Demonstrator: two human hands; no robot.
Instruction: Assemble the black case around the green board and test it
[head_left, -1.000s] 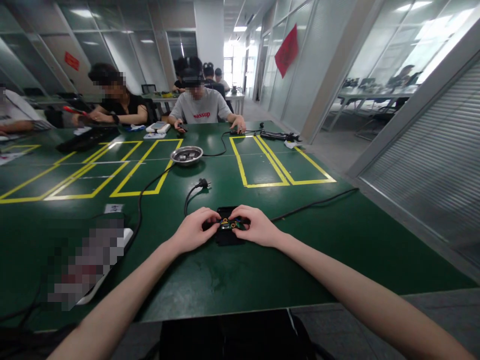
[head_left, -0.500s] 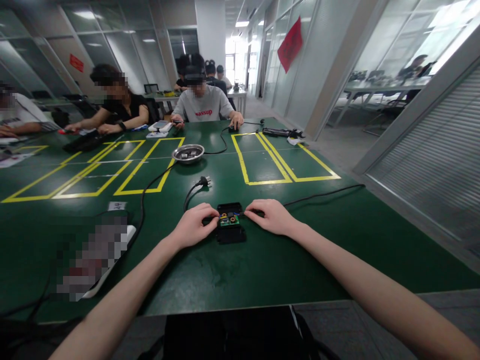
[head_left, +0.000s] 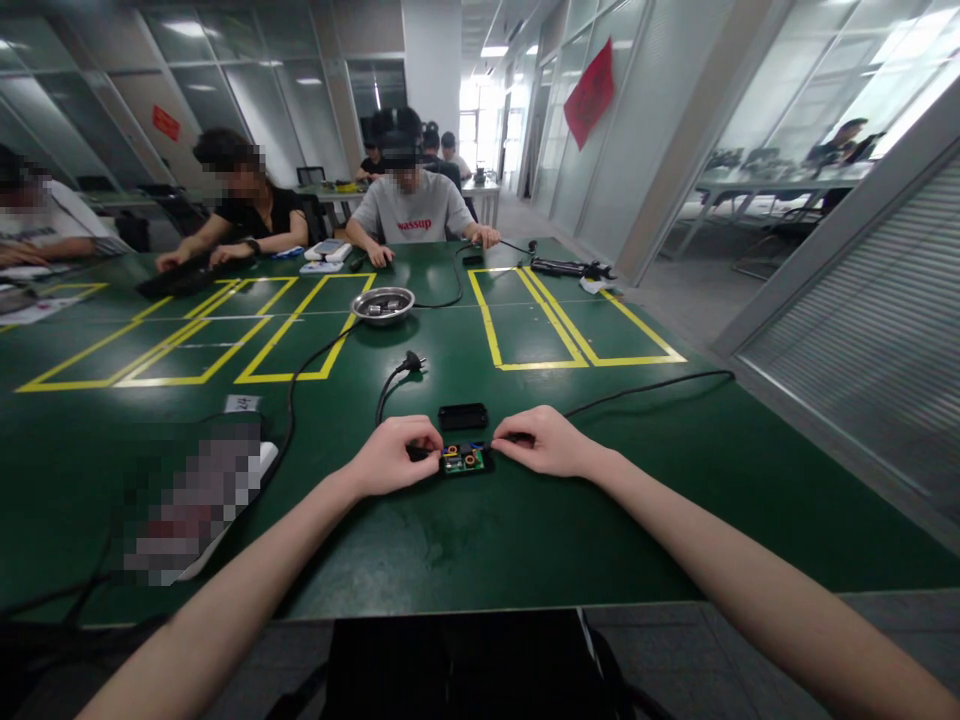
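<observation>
A small green circuit board (head_left: 466, 459) with copper-wound coils lies at the nearer black case half (head_left: 489, 467), between my two hands. My left hand (head_left: 397, 455) is closed in a pinch on the black power cord at the board's left end. This cord curves up behind the hand to a plug (head_left: 412, 363). At the right end, my right hand (head_left: 544, 442) pinches a black cable (head_left: 652, 388) that runs off to the right. The other black case half (head_left: 463, 416) rests just beyond the board. My fingertips partly hide the wire joints.
A metal bowl (head_left: 383, 305) with metal parts stands farther back, near yellow tape outlines (head_left: 540, 366). A blurred white-edged object (head_left: 206, 510) lies at left beside a black cable. Co-workers sit across the green table (head_left: 525, 550); a black tool-like object (head_left: 570, 268) lies at the far right.
The board has come down toward me, from between the two case halves to the nearer one. Both hands moved with it, still pinching. A co-worker opposite has shifted their hands.
</observation>
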